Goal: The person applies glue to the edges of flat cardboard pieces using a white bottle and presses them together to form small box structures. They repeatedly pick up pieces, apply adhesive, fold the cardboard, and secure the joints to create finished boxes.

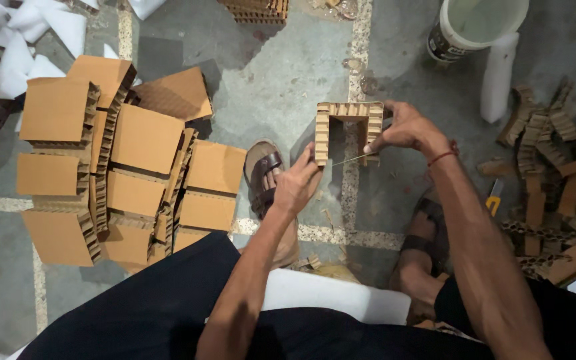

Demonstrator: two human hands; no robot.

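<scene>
I hold a U-shaped piece of honeycomb cardboard (348,115) above the floor, its open side toward me. My left hand (296,183) grips the lower end of its left leg. My right hand (405,130) pinches the lower end of its right leg. A thin strip or string (349,159) runs between the two leg ends, from one hand to the other. A red thread circles my right wrist.
A stack of flat brown cardboard blocks (121,167) lies on the floor to the left. Cardboard scraps (555,173) pile up at right. A white bucket (478,27) and a white foam strip (498,77) stand at top right. My sandalled feet (265,177) rest below the piece.
</scene>
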